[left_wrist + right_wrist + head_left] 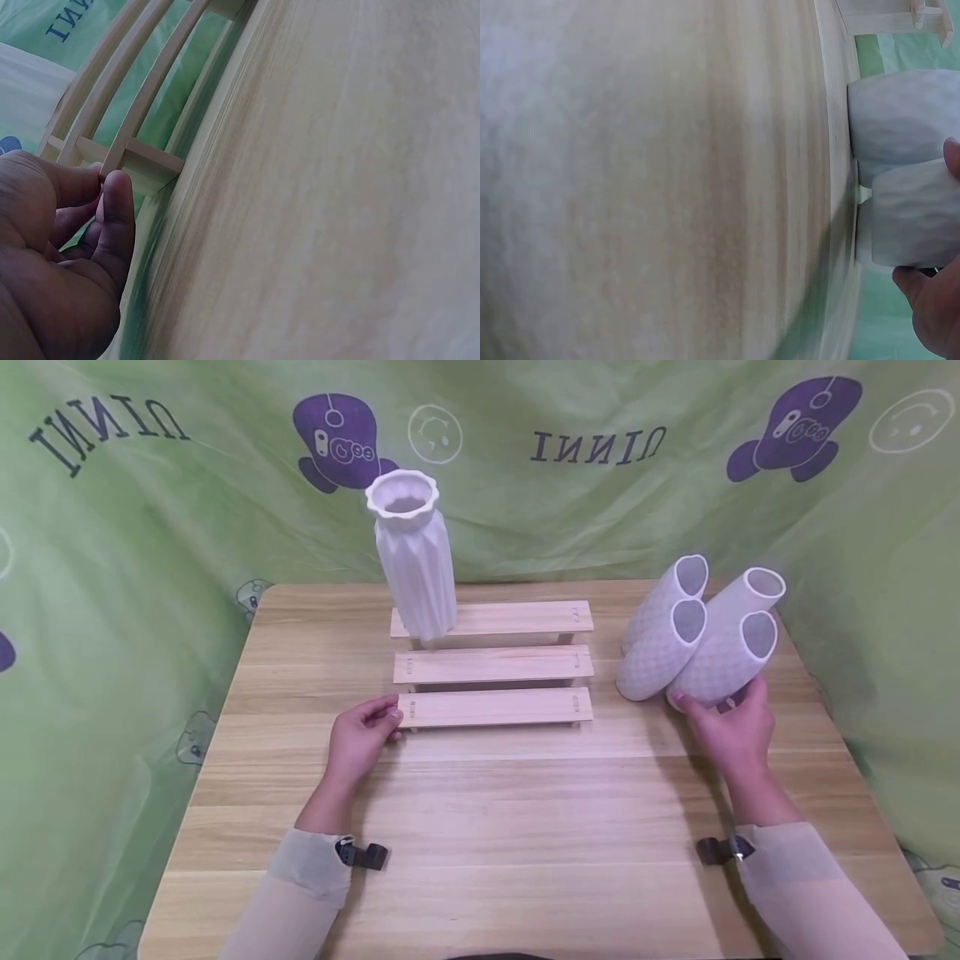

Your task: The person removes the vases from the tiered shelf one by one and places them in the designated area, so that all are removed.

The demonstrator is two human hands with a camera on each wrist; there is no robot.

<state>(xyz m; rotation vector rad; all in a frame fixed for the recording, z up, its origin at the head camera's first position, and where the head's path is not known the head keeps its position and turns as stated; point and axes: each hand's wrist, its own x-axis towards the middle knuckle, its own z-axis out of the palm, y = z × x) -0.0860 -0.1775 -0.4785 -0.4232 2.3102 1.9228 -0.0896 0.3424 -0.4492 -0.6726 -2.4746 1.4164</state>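
My left hand (363,739) pinches the left end of the lowest step of a three-tier wooden stand (495,708) between thumb and fingers; the left wrist view shows the fingertips at the step's corner (112,161). A white vase (723,664) with a slanted mouth and dimpled surface is in the grip of my right hand (735,722), thumb on one side and fingers on the other. In the right wrist view this vase's base (889,217) sits slightly off the tabletop. Close against it stand several similar white vases (660,652).
A tall white pleated vase (416,560) with a scalloped rim stands on the stand's top step, toward its left end. Under everything is a wooden table (525,827). Green printed cloth (525,510) hangs behind and at both sides.
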